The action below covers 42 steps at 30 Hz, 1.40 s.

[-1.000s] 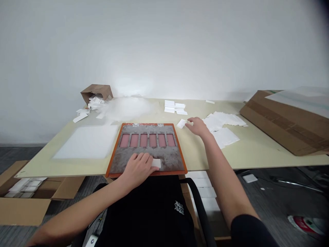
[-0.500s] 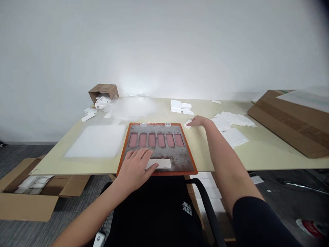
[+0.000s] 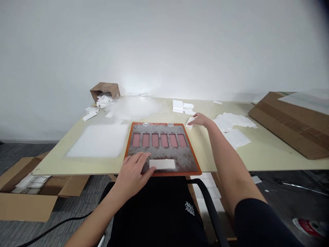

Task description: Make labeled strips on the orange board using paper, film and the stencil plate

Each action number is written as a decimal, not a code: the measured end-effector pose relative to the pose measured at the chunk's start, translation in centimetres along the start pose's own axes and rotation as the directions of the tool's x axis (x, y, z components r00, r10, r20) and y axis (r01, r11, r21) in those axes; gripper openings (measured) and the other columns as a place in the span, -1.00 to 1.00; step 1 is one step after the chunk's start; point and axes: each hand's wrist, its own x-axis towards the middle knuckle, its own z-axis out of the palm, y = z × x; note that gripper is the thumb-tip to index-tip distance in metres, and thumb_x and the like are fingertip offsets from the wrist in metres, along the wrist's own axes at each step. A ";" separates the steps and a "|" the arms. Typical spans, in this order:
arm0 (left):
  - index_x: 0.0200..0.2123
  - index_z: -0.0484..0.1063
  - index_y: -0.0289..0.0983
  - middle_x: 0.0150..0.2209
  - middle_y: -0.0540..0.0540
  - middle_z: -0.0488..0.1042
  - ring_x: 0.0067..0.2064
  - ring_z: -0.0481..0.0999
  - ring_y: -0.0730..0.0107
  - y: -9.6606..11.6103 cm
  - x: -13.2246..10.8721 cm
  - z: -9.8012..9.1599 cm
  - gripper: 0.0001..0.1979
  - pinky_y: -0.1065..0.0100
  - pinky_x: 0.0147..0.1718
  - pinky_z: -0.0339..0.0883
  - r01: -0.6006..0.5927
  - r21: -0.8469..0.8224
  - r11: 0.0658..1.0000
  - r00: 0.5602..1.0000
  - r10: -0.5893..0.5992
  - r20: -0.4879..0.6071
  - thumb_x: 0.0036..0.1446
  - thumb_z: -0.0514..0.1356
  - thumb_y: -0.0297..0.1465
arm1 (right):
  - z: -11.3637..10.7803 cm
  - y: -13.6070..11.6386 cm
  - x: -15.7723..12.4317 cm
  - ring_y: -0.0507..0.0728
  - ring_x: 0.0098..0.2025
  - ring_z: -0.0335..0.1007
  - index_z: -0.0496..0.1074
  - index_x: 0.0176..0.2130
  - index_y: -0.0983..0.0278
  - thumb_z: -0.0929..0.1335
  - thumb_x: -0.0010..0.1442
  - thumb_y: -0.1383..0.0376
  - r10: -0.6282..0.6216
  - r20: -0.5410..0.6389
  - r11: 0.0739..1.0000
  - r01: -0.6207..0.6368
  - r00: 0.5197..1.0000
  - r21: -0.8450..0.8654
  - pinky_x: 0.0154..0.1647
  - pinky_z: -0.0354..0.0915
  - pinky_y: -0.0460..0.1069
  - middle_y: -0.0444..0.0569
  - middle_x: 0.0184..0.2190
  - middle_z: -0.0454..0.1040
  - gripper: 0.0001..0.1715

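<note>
Wall (image 3: 164,48) bright nr ctr, top-R corner dark, detail sl. soft.

Large cardboard box (image 3: 290,127), pale wall (image 3: 164,44)

1. Before us a board (image 3: 167,152) lies on the table (image 3: 203,147), a strip (image 3: 162,164) on its near part.
2. Left of it lies a sheet (image 3: 99,140); right, papers (image 3: 236,137), then a box (image 3: 290,127).
3. Our right hand (image 3: 202,120) holds a card (image 3: 190,120) off the board's far right corner.

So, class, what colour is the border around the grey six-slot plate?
The border is orange; the head view shows it best.
</note>
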 end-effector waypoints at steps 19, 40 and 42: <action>0.11 0.31 -0.20 0.02 -0.17 0.51 0.02 0.51 0.12 -1.5 1.2 -0.1 -0.63 0.06 0.01 0.34 0.154 -0.276 0.949 0.981 -0.179 -0.068 0.29 0.12 -0.23 | 3.6 -9.9 -15.3 0.11 -0.29 0.42 0.35 0.01 0.15 0.40 0.18 0.17 -0.762 -0.144 0.590 0.769 0.631 0.246 -0.17 0.22 0.03 -0.15 -0.36 0.47 -0.60; 0.17 0.37 -0.15 -0.13 -0.08 0.59 -0.18 0.56 0.33 -4.8 0.7 1.1 -0.62 0.26 -0.06 0.37 0.101 -0.444 0.890 0.971 -0.185 -0.150 0.32 0.08 -0.36 | 10.8 -12.3 -21.9 0.11 -0.11 0.48 0.44 0.00 0.17 0.33 0.33 0.27 -0.930 -0.281 0.322 0.897 0.239 -0.303 0.01 0.01 0.11 -0.07 -0.11 0.60 -0.76; 0.15 0.39 -0.15 -0.13 -0.07 0.60 -0.18 0.56 0.33 -4.8 0.8 1.1 -0.64 0.26 -0.06 0.37 0.102 -0.438 0.893 0.971 -0.185 -0.151 0.32 0.08 -0.36 | 10.8 -12.1 -21.8 0.11 -0.13 0.49 0.47 -0.06 0.17 0.34 0.33 0.26 -0.914 -0.320 0.347 0.888 0.248 -0.302 0.03 0.01 0.12 -0.08 -0.15 0.62 -0.82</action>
